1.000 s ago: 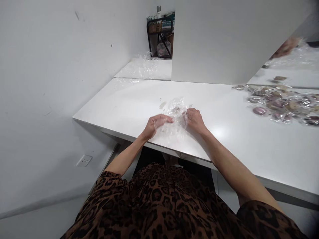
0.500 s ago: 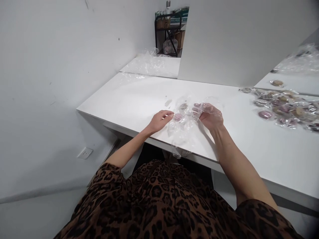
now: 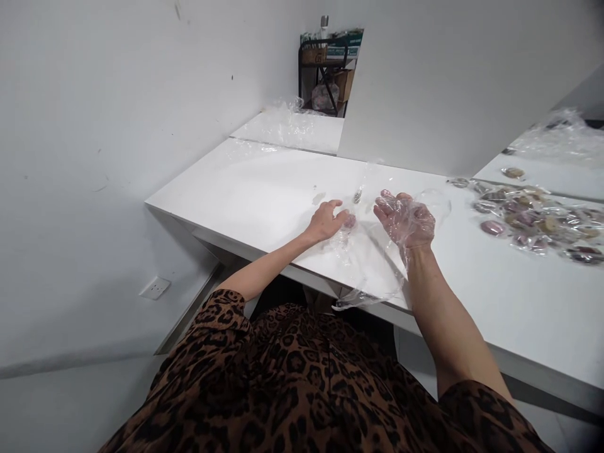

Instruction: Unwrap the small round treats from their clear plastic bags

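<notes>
My left hand (image 3: 325, 221) is just over the white table, its fingers apart and its thumb side against a small pink round piece (image 3: 350, 219). I cannot tell whether the thumb touches the piece or only its wrapping. Clear plastic film (image 3: 346, 242) lies around the pink piece and runs down past the table's front edge. Behind it is a small dark greenish piece (image 3: 357, 197), also in film. My right hand (image 3: 404, 220) is raised with its palm turned inward and its fingers loosely stretched. Clear film covers the fingers and palm and hangs below the wrist.
Several wrapped round pieces (image 3: 533, 217), pink, tan and dark, lie piled at the right of the table (image 3: 212, 189). A grey-white panel (image 3: 425, 88) stands at the back. Crumpled film (image 3: 287, 123) lies at the far left, before a black shelf (image 3: 325, 69).
My left hand has moved right against the pink piece. My right hand has moved slightly right, drawing the film along, and more film now covers it. The greenish piece has turned and shifted right.
</notes>
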Tool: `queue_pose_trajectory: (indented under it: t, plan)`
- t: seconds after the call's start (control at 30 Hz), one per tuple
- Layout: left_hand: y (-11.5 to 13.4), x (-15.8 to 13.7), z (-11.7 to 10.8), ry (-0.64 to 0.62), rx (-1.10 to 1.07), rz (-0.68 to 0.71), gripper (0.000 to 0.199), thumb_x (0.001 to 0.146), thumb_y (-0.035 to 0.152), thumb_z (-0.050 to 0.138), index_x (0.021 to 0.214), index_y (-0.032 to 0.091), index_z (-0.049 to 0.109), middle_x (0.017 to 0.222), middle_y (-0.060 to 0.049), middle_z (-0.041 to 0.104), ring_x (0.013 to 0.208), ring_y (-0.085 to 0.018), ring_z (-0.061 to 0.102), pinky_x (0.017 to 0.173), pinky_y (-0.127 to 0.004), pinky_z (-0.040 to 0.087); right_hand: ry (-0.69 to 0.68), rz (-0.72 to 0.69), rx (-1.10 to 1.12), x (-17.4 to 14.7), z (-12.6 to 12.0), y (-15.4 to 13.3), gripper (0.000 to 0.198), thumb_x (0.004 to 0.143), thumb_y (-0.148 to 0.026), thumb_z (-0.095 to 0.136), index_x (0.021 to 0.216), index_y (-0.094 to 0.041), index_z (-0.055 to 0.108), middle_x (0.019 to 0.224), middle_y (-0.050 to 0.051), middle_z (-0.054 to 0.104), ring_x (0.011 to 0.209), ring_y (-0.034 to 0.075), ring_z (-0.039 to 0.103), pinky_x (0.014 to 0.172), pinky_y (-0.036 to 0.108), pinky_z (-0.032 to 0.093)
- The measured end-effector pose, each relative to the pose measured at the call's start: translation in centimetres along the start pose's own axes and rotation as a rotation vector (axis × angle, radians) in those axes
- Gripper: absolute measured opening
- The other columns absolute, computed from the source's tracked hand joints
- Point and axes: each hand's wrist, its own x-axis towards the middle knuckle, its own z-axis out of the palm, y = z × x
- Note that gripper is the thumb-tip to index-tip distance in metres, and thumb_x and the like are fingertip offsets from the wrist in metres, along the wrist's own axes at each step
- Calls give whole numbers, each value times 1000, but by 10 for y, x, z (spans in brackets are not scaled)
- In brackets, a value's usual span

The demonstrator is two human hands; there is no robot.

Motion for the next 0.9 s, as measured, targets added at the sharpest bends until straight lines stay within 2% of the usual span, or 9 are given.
queue_pose_trajectory:
  t: [0.07, 0.17, 0.3, 0.4, 0.47, 0.53, 0.67, 0.8, 0.9]
  plan:
    - [6, -8, -5, 78, -53, 107, 59, 101, 55, 48, 143, 14, 57, 151, -20, 54, 126, -27, 62, 111, -39, 48, 3, -26, 11, -1, 2, -1, 44, 78, -72, 60, 90, -31, 71, 128, 11, 70, 125, 39, 62, 100, 67, 50]
    - [22, -7, -12, 47, -37, 336, 66, 96, 62, 55, 146, 19, 55, 156, -18, 51, 145, -30, 48, 122, -44, 38, -4, 22, 51, 0, 9, -5, 42, 73, -68, 66, 85, -28, 66, 118, 10, 73, 118, 36, 66, 97, 64, 53]
    - [43, 31, -15, -119, -52, 592, 99, 77, 69, 78, 157, 23, 45, 168, -14, 36, 160, -36, 26, 128, -50, 27, -37, 115, 67, 12, 20, -21, 42, 68, -64, 72, 81, -26, 63, 99, 10, 74, 101, 32, 70, 87, 55, 58]
    - [53, 67, -9, -224, -126, 619, 109, 76, 72, 78, 162, 19, 37, 162, -17, 44, 155, -35, 38, 122, -48, 34, -39, 123, 46, 26, 27, -38, 35, 68, -55, 77, 81, -25, 65, 89, 7, 72, 91, 28, 70, 82, 48, 60]
    - [57, 82, -5, -245, -40, 577, 103, 79, 63, 80, 163, 20, 37, 149, -16, 59, 145, -34, 52, 121, -49, 36, -22, 120, -16, 34, 28, -47, 30, 70, -49, 80, 80, -24, 66, 85, 6, 70, 84, 24, 68, 78, 44, 59]
    - [61, 89, -4, -232, 175, 496, 84, 82, 45, 81, 155, 20, 50, 132, -14, 71, 133, -34, 61, 120, -51, 38, 22, 106, -61, 36, 25, -51, 29, 71, -46, 82, 81, -24, 66, 85, 5, 69, 81, 21, 66, 76, 40, 59]
    - [60, 93, -18, -131, 512, 301, 26, 91, 21, 61, 109, 14, 78, 115, -16, 77, 118, -34, 68, 105, -44, 49, 169, 20, -165, 22, 13, -48, 39, 76, -58, 77, 92, -24, 64, 97, 5, 69, 93, 22, 68, 77, 39, 60]
    - [41, 105, -42, 148, 321, 28, 23, 93, 17, 55, 105, 17, 75, 118, -14, 75, 114, -29, 68, 90, -35, 51, 330, -330, -630, -15, 18, -34, 37, 88, -57, 66, 106, -25, 63, 115, 9, 67, 115, 28, 62, 96, 50, 55]
    - [23, 115, -58, 294, -56, -213, 19, 98, 24, 52, 104, 17, 69, 102, -14, 75, 85, -22, 69, 70, -31, 48, 104, -538, -920, -41, 41, -16, 34, 96, -51, 58, 116, -24, 64, 123, 13, 67, 123, 31, 58, 107, 56, 46]
